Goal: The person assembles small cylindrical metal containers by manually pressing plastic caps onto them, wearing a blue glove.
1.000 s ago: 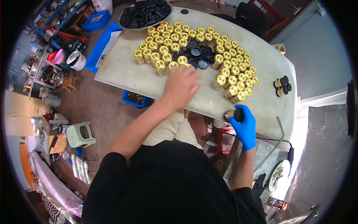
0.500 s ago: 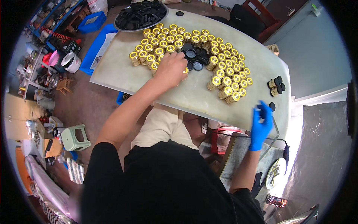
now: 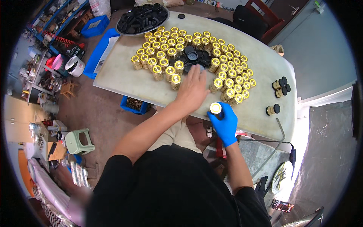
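Note:
My bare left hand (image 3: 193,90) reaches over the table, fingers stretched out and slightly blurred. Its fingertips are at the near edge of a pile of round black caps (image 3: 193,55); whether they touch a cap is unclear. My right hand (image 3: 226,123), in a blue glove, is closed around a small gold cylinder (image 3: 216,108) with its bright, yellow-ringed end up, just over the table's front edge. Similar gold cylinders stand upright in a left group (image 3: 160,55) and a right group (image 3: 231,72), with the caps between them.
A metal bowl (image 3: 119,31) heaped with black caps stands on the table (image 3: 124,72) at the far left. Several black-capped cylinders (image 3: 280,92) lie at the right, with another capped cylinder (image 3: 273,109) nearer. A bent metal rod (image 3: 280,130) crosses the table's right front edge.
My right hand has moved left from beside the capped cylinder and now holds a gold cylinder. My left hand has shifted right, from the left group of cylinders to the black caps.

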Demonstrator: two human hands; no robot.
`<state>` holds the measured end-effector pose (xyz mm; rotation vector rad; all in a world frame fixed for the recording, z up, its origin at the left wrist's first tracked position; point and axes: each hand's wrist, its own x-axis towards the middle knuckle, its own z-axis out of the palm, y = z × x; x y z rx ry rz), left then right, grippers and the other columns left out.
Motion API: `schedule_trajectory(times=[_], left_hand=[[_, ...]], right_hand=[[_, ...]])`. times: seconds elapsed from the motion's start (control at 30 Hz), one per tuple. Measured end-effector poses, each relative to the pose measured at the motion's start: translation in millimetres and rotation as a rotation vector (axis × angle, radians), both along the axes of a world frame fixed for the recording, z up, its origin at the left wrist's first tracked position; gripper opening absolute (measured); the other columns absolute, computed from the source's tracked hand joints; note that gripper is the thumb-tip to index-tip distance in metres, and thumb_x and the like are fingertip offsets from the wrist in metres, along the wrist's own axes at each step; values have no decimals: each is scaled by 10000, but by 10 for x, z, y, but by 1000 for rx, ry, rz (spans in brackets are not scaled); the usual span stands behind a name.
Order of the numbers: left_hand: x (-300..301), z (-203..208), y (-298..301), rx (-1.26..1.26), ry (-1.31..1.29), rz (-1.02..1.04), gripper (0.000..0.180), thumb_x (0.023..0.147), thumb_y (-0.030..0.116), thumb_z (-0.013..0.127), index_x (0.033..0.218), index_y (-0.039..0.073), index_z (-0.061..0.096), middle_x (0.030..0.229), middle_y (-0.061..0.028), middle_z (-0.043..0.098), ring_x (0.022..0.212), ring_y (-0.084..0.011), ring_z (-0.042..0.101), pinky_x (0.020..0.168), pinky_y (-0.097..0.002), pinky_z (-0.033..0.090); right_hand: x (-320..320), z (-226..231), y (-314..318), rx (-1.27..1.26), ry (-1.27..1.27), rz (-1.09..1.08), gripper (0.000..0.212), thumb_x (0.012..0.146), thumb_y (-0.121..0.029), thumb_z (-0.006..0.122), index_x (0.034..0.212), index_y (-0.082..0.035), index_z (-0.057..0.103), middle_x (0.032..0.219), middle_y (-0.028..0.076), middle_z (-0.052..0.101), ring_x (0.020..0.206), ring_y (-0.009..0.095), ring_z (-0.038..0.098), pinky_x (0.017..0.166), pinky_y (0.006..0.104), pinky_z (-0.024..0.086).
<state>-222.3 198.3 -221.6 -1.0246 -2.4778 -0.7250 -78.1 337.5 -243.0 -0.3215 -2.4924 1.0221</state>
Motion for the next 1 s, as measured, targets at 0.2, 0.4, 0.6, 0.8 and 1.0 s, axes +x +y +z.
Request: schedule_trajectory(times=[0.2, 0.4, 0.6, 0.8, 1.0], left_hand=[[375, -78, 5, -156, -262, -75, 711, 854, 223, 775, 1435, -46, 465, 1437, -273, 518, 1390, -425, 452, 1140, -505, 391], [470, -79, -148, -123, -286, -173, 562, 824, 183, 786, 1300, 14, 540, 1281, -197, 588, 1233, -387, 561, 1025, -463, 469], [310, -88, 93, 129, -303, -155, 414, 783, 106, 792, 1132, 34, 580, 1122, -147, 584, 1074, -373, 604, 879, -461, 510], [341, -181, 49, 95, -300, -272, 432, 755, 89, 797, 1140, 56, 602, 1170, -123, 608, 1097, -350, 599, 909, -448, 515], [359, -230, 9, 126, -165, -353, 411, 735, 92, 803, 1102, 58, 622, 1196, -108, 640, 1108, -342, 598, 924, -438, 521]], right_hand=[[43, -142, 155, -1, 65, -17, 420, 797, -237, 877, 1123, -56, 685, 981, 106, 685, 816, 266, 685, 724, 370, 555], [45, -153, 172, -330, 88, -22, 436, 818, -164, 877, 1177, -17, 678, 1025, 70, 707, 893, 138, 680, 775, 314, 566], [39, -139, 159, -510, 127, -38, 429, 829, -105, 865, 1197, -4, 670, 1073, 84, 707, 970, 124, 671, 831, 288, 574], [37, -112, 174, -529, 96, -32, 417, 834, -88, 850, 1202, -16, 667, 1094, 81, 705, 982, 131, 669, 832, 292, 572], [84, -159, 179, -519, 243, 24, 442, 837, -11, 792, 1248, 3, 628, 1173, 100, 679, 1079, 191, 662, 963, 349, 537]])
